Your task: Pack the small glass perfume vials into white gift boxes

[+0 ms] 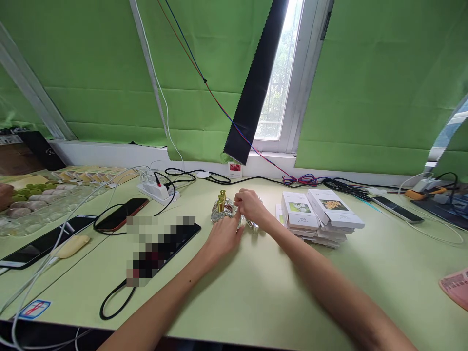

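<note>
Both hands are reaching to the far middle of the pale green bench (256, 292), where a small cluster of glass bottles (222, 208) with gold caps is standing. The left hand (224, 236) is lying low on the bench with its fingers stretched toward the bottles, its fingertips touching or just beside the nearest one; whether it is gripping anything cannot be told. The right hand (250, 204) is hovering just behind and above the left, fingers curled in a pinch at the bottles' right edge, seemingly closing on a small clear piece, though what it is holding is too small to make out. Just right of the hands, a stack of white boxes (320, 214) with flower pictures is sitting on the bench. To the left, a tablet (175, 239) is lying partly blurred, with a black cable (117, 302) looping off its near corner, and a red-edged phone (120, 214) is lying beyond it. A white power strip (158, 191) is sitting near the wall behind the phone. Another phone (398, 209) is lying far right. Green cloth (365, 87) is covering the wall behind, with a window (278, 78) showing through a gap.
</note>
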Demonstrator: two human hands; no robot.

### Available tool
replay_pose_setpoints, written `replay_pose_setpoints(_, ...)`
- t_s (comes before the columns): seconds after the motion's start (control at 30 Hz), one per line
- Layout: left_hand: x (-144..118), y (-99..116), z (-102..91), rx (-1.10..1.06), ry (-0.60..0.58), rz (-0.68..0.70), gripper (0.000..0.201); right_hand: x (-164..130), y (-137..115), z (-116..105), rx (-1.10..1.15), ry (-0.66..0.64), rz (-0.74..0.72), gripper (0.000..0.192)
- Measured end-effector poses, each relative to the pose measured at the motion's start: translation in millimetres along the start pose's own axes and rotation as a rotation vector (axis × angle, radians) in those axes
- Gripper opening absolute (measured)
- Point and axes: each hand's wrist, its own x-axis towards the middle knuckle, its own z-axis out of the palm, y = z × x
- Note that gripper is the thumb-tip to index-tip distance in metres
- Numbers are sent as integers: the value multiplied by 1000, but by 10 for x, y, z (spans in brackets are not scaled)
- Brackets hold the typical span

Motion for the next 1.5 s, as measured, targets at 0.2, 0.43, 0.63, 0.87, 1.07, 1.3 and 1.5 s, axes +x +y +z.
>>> replay_pose_setpoints(0.2,-9,1,5,6,9,10,47,-3,-31,-12,2,28,28,22)
replay_pose_setpoints(0.43,-17,11,41,27,15,-8,45,-14,-62,-34,-3,43,42,23)
replay_pose_setpoints(0.63,-21,11,67,-19,21,-15,45,-37,-69,-5,-67,21,32,28)
replay_pose_setpoints(0.87,-21,55,53,20,-6,-21,43,-60,-107,3,-186,-22,9,30)
replay_pose_setpoints(1.07,-18,92,59,30,-14,-47,43,-48,-104,-12,-130,-11,25,31)
replay_pose_setpoints(1.3,-25,112,59,29,-23,-56,48,-21,-82,-22,-7,31,35,29)
replay_pose_setpoints(1.5,-18,94,93,16,-23,-52,45,-38,-85,-1,-45,27,36,31)
